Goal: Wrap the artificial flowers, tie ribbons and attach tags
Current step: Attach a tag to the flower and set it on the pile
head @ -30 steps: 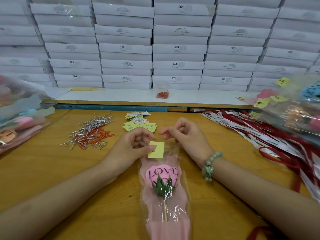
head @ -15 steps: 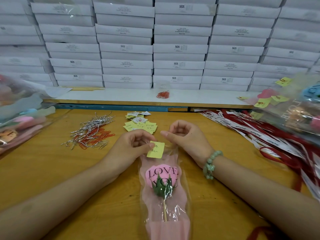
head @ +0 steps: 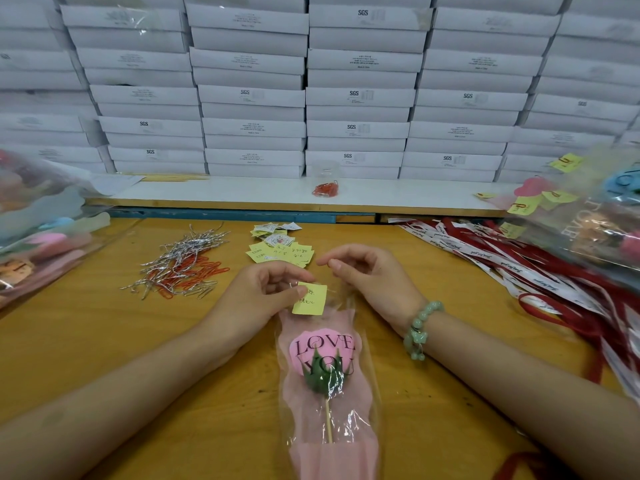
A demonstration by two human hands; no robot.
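A pink artificial flower (head: 323,358) printed "LOVE YOU", with green leaves and a stick stem, lies in a clear and pink wrapper (head: 346,441) on the wooden table, top pointing away from me. A yellow tag (head: 311,301) sits at the wrapper's top edge. My left hand (head: 263,296) pinches the tag's left side against the wrapper. My right hand (head: 370,277), with a green bead bracelet at the wrist, hovers just above and right of the tag. Its fingers are curled, thumb and forefinger tips close together, and nothing shows between them.
Silver twist ties and red paper clips (head: 180,268) lie at left, spare yellow tags (head: 280,252) just beyond my hands. Red and white ribbons (head: 519,268) spread at right below finished wrapped flowers (head: 595,220). Bagged flowers (head: 38,233) sit far left. Stacked white boxes (head: 356,95) line the back.
My right hand's fingertips have shifted slightly above the tag. My left hand still pinches the tag in the same place.
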